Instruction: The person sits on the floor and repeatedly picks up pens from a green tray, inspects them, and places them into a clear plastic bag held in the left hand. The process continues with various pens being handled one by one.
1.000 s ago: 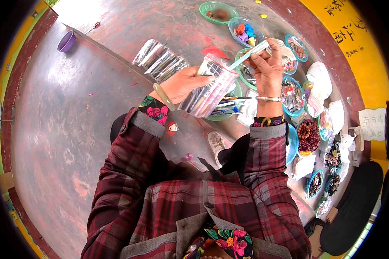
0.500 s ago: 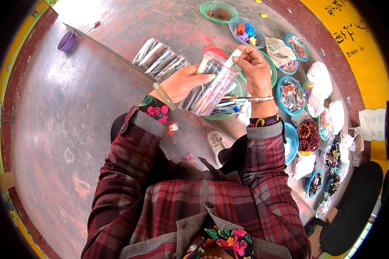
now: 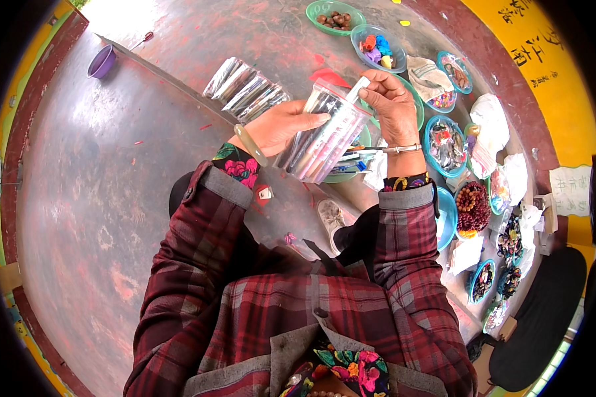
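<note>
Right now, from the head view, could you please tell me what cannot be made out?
All in the head view:
White stick: its lower end is lost in the glare of the clear zip bag.
Left hand: most fingers are hidden behind the bag.
Green bowl: its contents are largely covered by the right hand.
Bead necklace: cut off by the lower edge.
Small blue bowl, lower right: pieces too small to tell.

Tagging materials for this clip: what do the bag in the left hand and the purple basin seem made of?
The bag looks like thin, glossy clear plastic: slim sticks inside show through, and highlights streak it. The purple basin is probably smooth plastic, judging by its even colour, though coated metal remains possible.
</note>
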`<action>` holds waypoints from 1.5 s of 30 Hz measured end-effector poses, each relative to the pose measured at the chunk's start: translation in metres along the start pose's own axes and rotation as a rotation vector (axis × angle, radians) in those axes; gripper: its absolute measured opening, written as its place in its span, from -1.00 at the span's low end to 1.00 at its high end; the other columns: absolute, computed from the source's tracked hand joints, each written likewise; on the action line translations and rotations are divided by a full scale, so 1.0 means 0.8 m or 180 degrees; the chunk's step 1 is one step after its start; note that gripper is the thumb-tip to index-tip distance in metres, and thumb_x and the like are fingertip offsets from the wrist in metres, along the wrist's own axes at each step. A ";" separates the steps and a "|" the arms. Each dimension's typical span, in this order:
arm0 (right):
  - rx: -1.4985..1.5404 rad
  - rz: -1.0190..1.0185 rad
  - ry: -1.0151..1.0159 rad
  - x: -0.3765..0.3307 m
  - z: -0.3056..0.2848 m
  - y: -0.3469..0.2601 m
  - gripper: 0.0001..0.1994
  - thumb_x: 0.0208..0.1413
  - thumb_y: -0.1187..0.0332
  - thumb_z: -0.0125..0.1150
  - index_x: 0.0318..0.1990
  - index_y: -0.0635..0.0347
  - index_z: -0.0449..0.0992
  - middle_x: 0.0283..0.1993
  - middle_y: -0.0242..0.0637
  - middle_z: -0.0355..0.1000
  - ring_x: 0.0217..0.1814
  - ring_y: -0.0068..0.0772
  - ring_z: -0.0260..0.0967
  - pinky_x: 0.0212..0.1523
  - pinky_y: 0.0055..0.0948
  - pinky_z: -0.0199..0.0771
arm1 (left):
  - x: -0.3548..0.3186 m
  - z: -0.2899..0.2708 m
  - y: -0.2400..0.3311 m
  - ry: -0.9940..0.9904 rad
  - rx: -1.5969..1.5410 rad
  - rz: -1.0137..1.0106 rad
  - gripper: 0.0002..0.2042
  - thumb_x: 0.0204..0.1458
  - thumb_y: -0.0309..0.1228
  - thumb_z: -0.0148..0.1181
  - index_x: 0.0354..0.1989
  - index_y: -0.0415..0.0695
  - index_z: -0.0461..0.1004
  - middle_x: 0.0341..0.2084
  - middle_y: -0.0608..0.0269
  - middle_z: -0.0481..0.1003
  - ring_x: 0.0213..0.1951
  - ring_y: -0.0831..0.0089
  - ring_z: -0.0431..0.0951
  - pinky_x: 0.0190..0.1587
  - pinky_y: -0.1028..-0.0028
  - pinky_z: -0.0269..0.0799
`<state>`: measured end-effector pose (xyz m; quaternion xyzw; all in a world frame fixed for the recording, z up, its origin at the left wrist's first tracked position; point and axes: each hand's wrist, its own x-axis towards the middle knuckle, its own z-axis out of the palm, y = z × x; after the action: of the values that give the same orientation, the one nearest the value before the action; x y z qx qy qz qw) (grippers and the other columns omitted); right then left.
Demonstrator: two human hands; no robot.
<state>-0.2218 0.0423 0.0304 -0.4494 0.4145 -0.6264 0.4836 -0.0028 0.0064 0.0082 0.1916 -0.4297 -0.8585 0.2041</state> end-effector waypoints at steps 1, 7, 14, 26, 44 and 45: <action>-0.0020 0.0015 -0.0009 0.000 -0.001 0.000 -0.72 -0.10 0.66 0.21 -0.17 0.27 0.48 -0.32 -0.40 0.47 -0.24 -0.60 0.40 -0.15 -0.60 0.40 | 0.000 0.000 0.000 0.0039 0.0008 -0.0018 -0.68 0.16 -0.42 0.00 0.04 -0.32 0.30 -0.12 0.22 0.43 -0.10 0.51 0.43 -0.03 0.45 0.36; -0.0067 -0.0032 -0.0242 0.000 -0.013 -0.005 -0.73 -0.12 0.66 0.23 -0.19 0.25 0.50 -0.32 -0.40 0.48 -0.25 -0.61 0.39 -0.19 -0.59 0.39 | 0.000 0.001 0.003 -0.0037 0.0129 0.0082 -0.67 0.16 -0.41 0.00 0.05 -0.32 0.30 -0.11 0.23 0.43 -0.08 0.50 0.41 -0.01 0.45 0.34; -0.0532 0.0427 -0.0323 -0.005 0.006 0.002 -0.79 -0.12 0.56 0.29 -0.25 0.27 0.54 -0.31 -0.38 0.49 -0.26 -0.58 0.38 -0.16 -0.58 0.35 | 0.005 -0.002 -0.002 0.0158 0.0228 0.0392 -0.70 0.16 -0.43 0.00 0.03 -0.30 0.32 -0.13 0.25 0.44 -0.10 0.53 0.43 -0.02 0.46 0.36; -0.1901 -0.0803 -0.0405 -0.004 0.016 0.000 -0.76 -0.03 0.32 0.27 -0.18 0.13 0.57 0.01 -0.20 0.41 0.08 -0.38 0.27 0.07 -0.40 0.26 | 0.004 0.000 0.003 0.0325 -0.0084 0.0538 -0.73 0.16 -0.45 -0.02 0.01 -0.27 0.34 -0.13 0.23 0.46 -0.09 0.51 0.46 -0.02 0.47 0.37; 0.0764 0.0531 -0.0153 -0.014 0.037 0.013 -0.75 -0.08 0.58 0.27 -0.18 0.26 0.53 -0.22 -0.33 0.51 -0.20 -0.56 0.41 -0.10 -0.51 0.39 | 0.000 0.011 0.015 0.0488 0.0117 0.1438 -0.66 0.06 -0.57 0.07 0.04 -0.26 0.31 -0.10 0.24 0.43 -0.06 0.49 0.43 0.02 0.46 0.33; 0.0806 0.0557 -0.0135 -0.014 0.037 0.011 -0.75 -0.08 0.58 0.27 -0.18 0.26 0.53 -0.22 -0.33 0.51 -0.20 -0.55 0.41 -0.11 -0.50 0.39 | -0.001 0.011 0.016 0.0491 0.0207 0.1441 -0.65 0.05 -0.61 0.05 0.06 -0.26 0.29 -0.07 0.22 0.42 -0.03 0.47 0.41 0.05 0.43 0.32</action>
<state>-0.1894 0.0492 0.0273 -0.3601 0.3595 -0.6195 0.5978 -0.0043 0.0054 0.0239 0.1619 -0.4722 -0.7594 0.4173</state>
